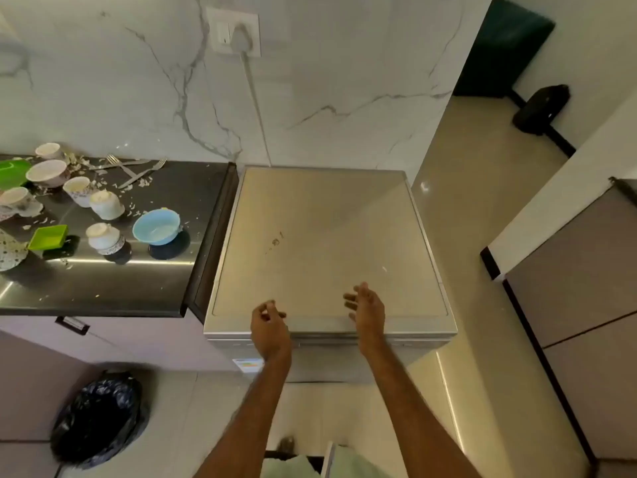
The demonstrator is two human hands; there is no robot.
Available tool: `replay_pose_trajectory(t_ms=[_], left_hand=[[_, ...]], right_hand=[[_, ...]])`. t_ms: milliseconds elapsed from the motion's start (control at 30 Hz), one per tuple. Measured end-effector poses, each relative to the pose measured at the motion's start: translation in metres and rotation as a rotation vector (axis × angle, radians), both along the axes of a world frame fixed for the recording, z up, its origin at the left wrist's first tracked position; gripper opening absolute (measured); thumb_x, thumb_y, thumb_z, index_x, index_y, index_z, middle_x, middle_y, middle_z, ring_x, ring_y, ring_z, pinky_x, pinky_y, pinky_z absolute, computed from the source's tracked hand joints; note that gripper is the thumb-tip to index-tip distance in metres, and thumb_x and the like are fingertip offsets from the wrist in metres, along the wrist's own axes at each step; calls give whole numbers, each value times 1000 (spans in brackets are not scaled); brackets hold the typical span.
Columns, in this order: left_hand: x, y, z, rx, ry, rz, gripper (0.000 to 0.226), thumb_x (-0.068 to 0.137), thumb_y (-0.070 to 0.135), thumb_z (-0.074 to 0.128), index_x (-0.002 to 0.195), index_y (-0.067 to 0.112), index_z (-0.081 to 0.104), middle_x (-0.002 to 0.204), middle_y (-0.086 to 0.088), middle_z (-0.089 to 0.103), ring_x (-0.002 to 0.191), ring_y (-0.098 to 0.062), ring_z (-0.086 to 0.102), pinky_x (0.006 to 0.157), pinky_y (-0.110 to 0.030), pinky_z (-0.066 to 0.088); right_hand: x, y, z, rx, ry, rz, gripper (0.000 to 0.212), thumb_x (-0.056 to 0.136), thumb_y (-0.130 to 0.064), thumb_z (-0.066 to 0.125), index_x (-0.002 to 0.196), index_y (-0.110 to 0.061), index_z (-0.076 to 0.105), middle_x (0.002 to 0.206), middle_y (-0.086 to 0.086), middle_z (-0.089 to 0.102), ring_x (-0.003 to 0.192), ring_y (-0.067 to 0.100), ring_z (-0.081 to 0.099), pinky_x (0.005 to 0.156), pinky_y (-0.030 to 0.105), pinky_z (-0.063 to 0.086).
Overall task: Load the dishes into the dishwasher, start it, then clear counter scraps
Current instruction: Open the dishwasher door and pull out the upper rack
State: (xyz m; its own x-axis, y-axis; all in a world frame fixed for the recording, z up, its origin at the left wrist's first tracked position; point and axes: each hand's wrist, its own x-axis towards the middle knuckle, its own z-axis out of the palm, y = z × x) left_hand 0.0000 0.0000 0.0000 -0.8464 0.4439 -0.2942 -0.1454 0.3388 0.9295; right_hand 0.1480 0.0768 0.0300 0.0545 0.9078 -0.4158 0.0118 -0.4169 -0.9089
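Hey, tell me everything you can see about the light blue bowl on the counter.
The light blue bowl is round, looks like plastic, and narrows to a foot. It sits mouth up on the dark counter near its right end, the dish closest to the dishwasher. Whitish residue smears its inside. Pale scraps lie around it. The nearest cup stands apart to its left, and only the counter seems to touch it.

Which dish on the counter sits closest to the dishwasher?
The light blue bowl, the only blue one; the patterned cups and green containers all sit further left, away from the dishwasher.
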Motion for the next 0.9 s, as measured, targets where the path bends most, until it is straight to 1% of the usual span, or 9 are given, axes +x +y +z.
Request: replay_pose_trajectory(t_ms=[67,200,267,333,467,533,700,800,900], left_hand=[[7,-13,-19,-27,-189,49,21,97,33,52,95,20,68,71,-2,67,65,-31,64,58,-41,55],[18,-29,-30,-137,-575,-49,40,104,38,44,96,5,64,72,-6,63,49,-18,48,42,-21,32],[24,-29,-33,-174,-700,-130,52,101,53,42,94,7,64,85,-8,67,66,-22,59,51,-27,44],[37,-27,-44,-156,-777,-190,55,99,58,43,109,8,62,107,-8,66,99,-29,63,69,-38,54],[62,-16,-50,84,-948,-205,59,103,51,31,142,10,45,143,-9,49,138,-27,41,103,-48,44],[65,-14,-52,146,-973,-175,61,102,51,33,146,10,44,147,-8,48,140,-24,39,111,-49,37],[67,-12,-55,120,-918,-146,51,103,40,42,145,11,43,149,-9,47,139,-22,41,114,-39,30],[71,-11,-54,59,-850,-117,51,103,34,45,145,6,43,148,-11,47,139,-25,41,118,-36,28],[70,-10,-59,60,-835,-112,50,103,34,45,142,3,45,143,-13,51,137,-26,45,119,-37,29]], right_hand=[[9,-23,-20,-204,121,-76,45,104,-42,45,106,-1,66,86,13,72,74,23,68,69,36,56],[28,-43,-47,-419,180,-71,47,103,-44,44,92,-2,64,83,16,67,75,27,65,73,40,56],[27,-39,-51,-466,187,-78,47,102,-47,45,95,-3,61,87,16,66,80,28,64,77,42,56],[22,-42,-59,-486,204,-79,49,101,-51,44,106,-5,58,98,15,66,94,30,64,87,43,55],[14,-51,-74,-490,384,-96,60,100,-53,41,131,-3,54,122,16,62,119,30,56,100,42,45],[12,-51,-75,-486,457,-136,60,100,-49,43,136,-1,51,131,16,58,125,28,53,107,41,41],[9,-53,-78,-446,575,-268,45,101,-29,52,136,0,50,139,18,54,107,23,58,108,35,42],[7,-53,-80,-469,540,-307,44,100,-23,55,135,3,50,131,18,58,111,24,56,106,34,43],[5,-52,-83,-454,539,-341,42,100,-21,56,131,6,53,111,16,63,96,23,61,101,33,46]])
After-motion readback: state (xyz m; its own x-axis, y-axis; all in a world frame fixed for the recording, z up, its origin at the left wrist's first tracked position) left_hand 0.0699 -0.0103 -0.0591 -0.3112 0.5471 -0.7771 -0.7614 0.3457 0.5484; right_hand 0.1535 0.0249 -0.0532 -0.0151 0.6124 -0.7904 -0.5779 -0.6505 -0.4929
